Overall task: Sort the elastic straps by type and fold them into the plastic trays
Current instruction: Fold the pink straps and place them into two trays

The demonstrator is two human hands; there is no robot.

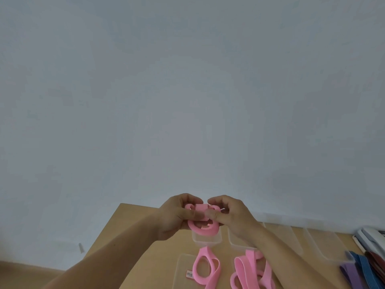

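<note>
Fig.: folding step, pink group. Both hands are raised just above the far-left tray (206, 242) and share one pink strap (200, 231). The left hand (177, 217) has its fingers curled round the strap's left side, with the thumb pressing on top. The right hand (233, 215) pinches the right side between thumb and forefinger. The strap is already gathered into a small coil, its lower loop hanging near the tray's mouth but, as far as we can tell, not yet inside.

We judge the step as fold nearly done, placement pending. Next move calls for lowering the coil into the tray w/o letting it spring open (elastic tends to unroll once released), so both pinches should hold until it sits against the walls.

More pink straps (205, 268) lie loose on the desk (135, 226) nearer us. Darker straps (364, 270), blue and purple among them, wait at far right beside other trays (327, 247), so sorting is approx. at an early stage.
</note>
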